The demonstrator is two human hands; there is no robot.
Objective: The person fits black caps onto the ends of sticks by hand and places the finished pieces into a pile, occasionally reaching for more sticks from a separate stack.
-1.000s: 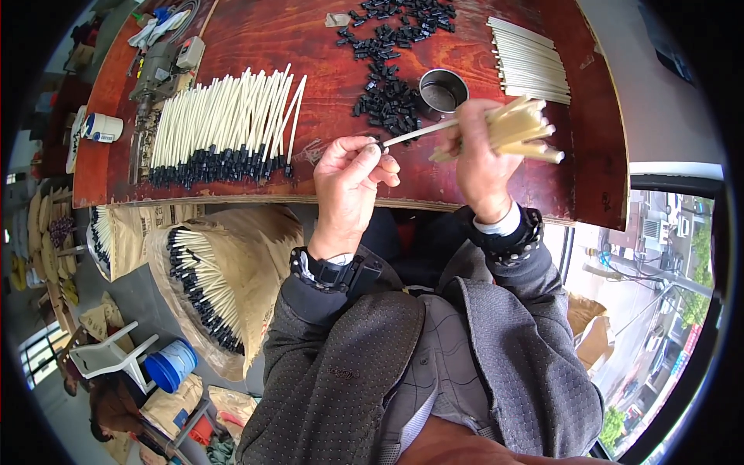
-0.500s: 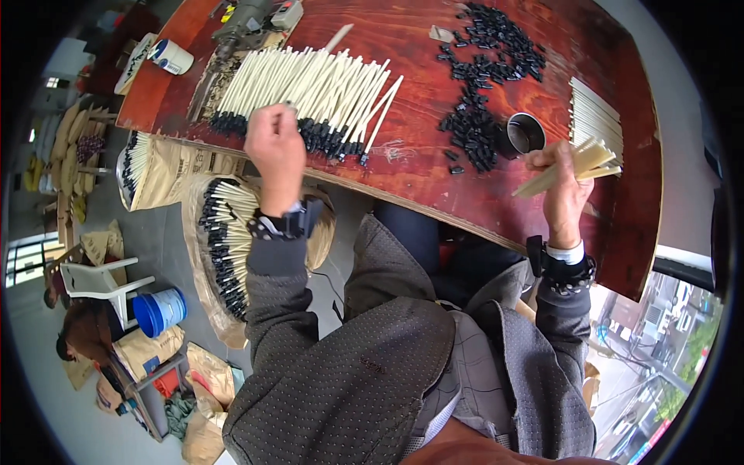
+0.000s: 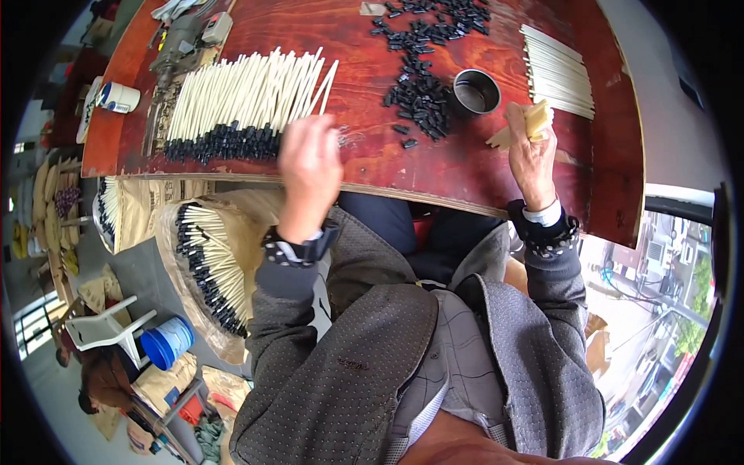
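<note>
My left hand hovers over the table's near edge, beside the right end of a row of cream sticks with black caps. It is smeared by motion, and I cannot make out anything in its fingers. My right hand is closed around a bundle of pale cream sticks, held above the right part of the table. A dark round cup stands just left of that hand. Loose black caps lie in a long pile between my hands, some at the pile's near end.
More bare cream sticks lie side by side at the right, near the red table's raised edge. A machine and a white tub stand at the left. Below are a sack of capped sticks and a blue bucket.
My left hand has moved right, from above the row of capped sticks to its right end. The right hand keeps its bundle, now tipped more upright. The whole view has shifted.
</note>
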